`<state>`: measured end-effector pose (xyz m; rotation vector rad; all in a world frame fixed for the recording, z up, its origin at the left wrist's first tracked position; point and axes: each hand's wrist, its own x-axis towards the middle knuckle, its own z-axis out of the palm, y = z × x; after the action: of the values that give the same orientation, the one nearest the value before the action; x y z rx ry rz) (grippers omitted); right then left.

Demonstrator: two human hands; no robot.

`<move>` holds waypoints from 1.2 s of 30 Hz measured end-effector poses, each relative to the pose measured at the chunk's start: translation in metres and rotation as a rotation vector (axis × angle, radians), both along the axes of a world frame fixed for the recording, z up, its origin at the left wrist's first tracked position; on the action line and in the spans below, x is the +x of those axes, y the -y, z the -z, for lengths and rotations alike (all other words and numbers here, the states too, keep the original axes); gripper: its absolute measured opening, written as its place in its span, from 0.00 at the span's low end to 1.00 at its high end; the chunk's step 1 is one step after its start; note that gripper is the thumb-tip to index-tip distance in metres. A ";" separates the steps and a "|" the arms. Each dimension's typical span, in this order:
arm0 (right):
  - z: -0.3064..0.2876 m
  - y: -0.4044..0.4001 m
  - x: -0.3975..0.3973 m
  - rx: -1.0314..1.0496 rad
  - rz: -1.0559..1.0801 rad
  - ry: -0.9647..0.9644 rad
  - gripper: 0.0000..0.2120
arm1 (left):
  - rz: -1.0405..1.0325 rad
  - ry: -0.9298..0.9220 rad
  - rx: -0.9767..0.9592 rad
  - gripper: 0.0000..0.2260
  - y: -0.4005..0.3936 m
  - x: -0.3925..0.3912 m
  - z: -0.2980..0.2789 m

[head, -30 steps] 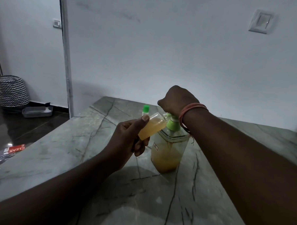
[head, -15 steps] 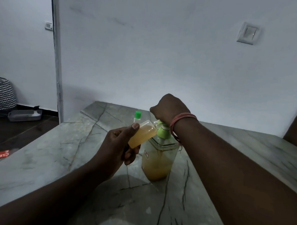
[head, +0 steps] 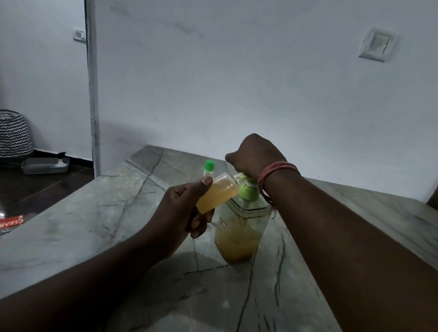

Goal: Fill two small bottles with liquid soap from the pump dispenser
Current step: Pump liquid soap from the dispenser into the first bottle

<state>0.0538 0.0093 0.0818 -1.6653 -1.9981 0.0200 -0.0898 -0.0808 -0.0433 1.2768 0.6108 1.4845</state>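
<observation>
A clear pump dispenser with a green collar stands on the marble table, partly full of amber soap. My right hand sits curled over its pump head, which is hidden beneath it. My left hand grips a small open bottle of amber soap, tilted with its mouth up against the pump spout. A second small bottle with a green cap stands upright behind the first, mostly hidden.
A white wall with a switch plate rises right behind the table. On the dark floor to the left are a patterned basket, a grey tray and a red-labelled item. The table's left edge is near.
The view has shifted slightly between frames. Both hands, the tilted bottle and the dispenser keep the same arrangement.
</observation>
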 end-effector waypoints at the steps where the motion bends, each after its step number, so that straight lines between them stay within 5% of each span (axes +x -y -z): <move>1: -0.002 0.000 0.000 -0.009 -0.003 0.001 0.09 | -0.001 -0.004 0.002 0.17 0.000 0.000 -0.001; 22: -0.003 0.001 -0.003 0.127 -0.029 0.081 0.12 | -0.026 -0.029 -0.023 0.26 -0.005 -0.001 0.007; 36: -0.005 0.003 -0.001 0.070 -0.013 0.114 0.10 | -0.011 -0.014 -0.013 0.21 -0.004 0.001 0.006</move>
<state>0.0525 0.0061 0.0872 -1.6432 -2.0688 -0.1417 -0.0891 -0.0772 -0.0490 1.2766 0.6362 1.4792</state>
